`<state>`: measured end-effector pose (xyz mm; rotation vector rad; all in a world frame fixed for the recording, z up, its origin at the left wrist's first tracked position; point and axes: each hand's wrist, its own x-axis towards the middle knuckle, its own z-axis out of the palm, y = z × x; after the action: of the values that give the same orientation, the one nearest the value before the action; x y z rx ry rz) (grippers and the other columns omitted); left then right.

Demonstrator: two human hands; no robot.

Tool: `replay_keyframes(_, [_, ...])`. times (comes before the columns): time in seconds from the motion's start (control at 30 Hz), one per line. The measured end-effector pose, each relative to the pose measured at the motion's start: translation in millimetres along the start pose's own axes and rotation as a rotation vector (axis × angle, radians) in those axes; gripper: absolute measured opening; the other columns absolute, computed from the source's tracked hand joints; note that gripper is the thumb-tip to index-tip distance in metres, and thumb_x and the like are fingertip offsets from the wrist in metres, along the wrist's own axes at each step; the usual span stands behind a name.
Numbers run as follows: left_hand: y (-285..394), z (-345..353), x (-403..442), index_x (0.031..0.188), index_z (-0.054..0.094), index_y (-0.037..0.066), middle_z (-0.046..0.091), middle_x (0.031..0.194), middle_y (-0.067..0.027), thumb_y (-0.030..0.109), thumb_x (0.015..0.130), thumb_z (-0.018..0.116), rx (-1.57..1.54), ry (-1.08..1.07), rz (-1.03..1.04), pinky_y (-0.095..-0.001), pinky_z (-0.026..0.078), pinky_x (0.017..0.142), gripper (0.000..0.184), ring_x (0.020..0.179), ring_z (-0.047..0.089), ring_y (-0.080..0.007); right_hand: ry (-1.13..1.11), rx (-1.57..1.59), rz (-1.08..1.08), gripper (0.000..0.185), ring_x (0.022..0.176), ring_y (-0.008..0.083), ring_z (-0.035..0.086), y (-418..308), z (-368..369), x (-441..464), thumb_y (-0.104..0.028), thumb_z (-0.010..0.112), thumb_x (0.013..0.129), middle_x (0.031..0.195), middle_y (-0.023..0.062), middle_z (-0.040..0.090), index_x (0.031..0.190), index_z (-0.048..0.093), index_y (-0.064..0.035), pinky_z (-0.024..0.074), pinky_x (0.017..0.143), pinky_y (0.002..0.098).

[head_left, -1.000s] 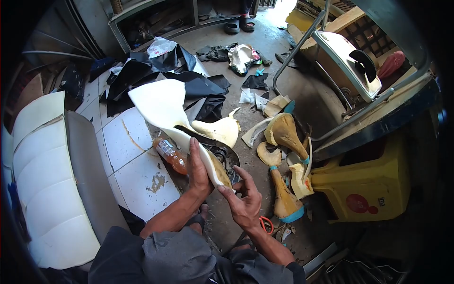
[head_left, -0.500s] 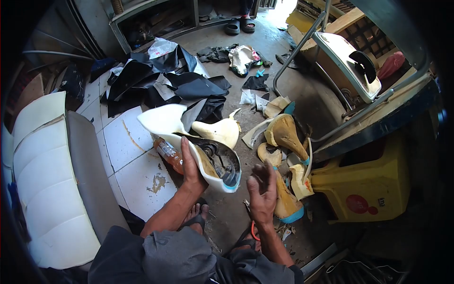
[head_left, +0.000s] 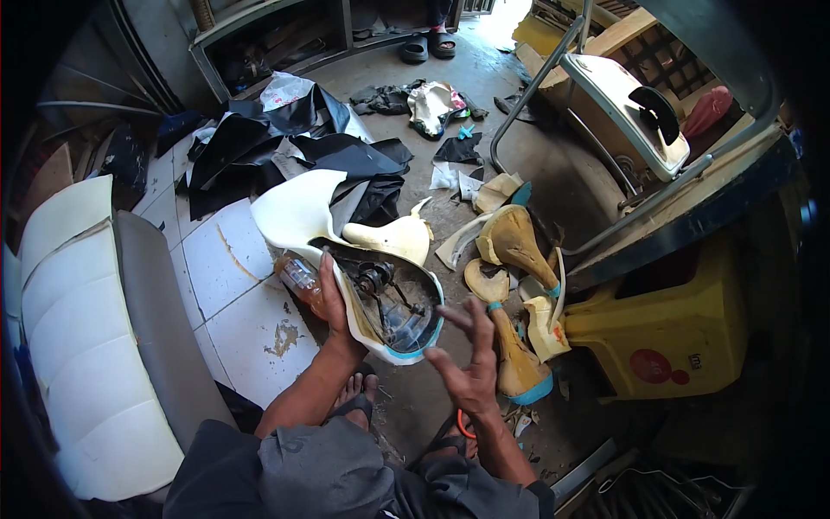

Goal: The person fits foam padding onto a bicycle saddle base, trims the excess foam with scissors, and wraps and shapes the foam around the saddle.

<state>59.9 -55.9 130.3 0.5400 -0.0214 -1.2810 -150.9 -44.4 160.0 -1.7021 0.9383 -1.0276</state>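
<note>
A white foam seat (head_left: 298, 208) is tilted so that its dark underside, with metal parts inside, faces up. My left hand (head_left: 335, 307) grips its near left edge, the thumb side along the rim. Just right of the seat's rounded end is my right hand (head_left: 469, 359), its fingers apart and nothing in it. Under the seat's left side lies a bottle of orange liquid (head_left: 298, 278). Behind the seat rests a cream foam piece (head_left: 393, 235). An orange-handled tool (head_left: 464, 425) shows partly beside my right wrist.
Yellowish seat pads (head_left: 516, 242) and foam scraps lie to the right, near a yellow stool (head_left: 666, 329). Black sheet material (head_left: 242, 147) covers floor behind. A long white cushion (head_left: 91, 337) stands at left. A person's sandalled feet (head_left: 428, 47) are at the back.
The seat has turned from edge-on to show its underside, held by my left hand. My right hand has let go of it and spread its fingers. The view has shifted slightly.
</note>
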Motion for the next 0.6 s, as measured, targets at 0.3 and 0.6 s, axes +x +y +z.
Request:
replay_keyframes(0.3, [9,-32,4,0.133,0.054,0.011,0.061,0.130,-0.0080,0.057,0.100,0.046,0.190,-0.009,0.143,-0.0377,0.051,0.100,0.056,0.116,0.059,-0.0207,0.518,0.255,0.400,0.044,0.084,0.0119,0.055,0,-34,10,-0.014,0.067,0.096,0.091,0.0026,0.058,0.134,0.053,0.0008,0.0497,0.083,0.0310])
replay_keyframes(0.6, [-15,-17,-11,0.132,0.056,0.013,0.061,0.129,-0.0087,0.062,0.098,0.047,0.006,-0.058,-0.084,-0.0413,0.049,0.102,0.061,0.116,0.059,-0.0228,0.212,-0.299,-0.260,0.071,0.134,0.0367,0.047,-6,12,6,-0.044,0.054,0.100,0.137,0.0251,0.053,0.149,0.034,0.0027,0.0323,0.114,0.0487])
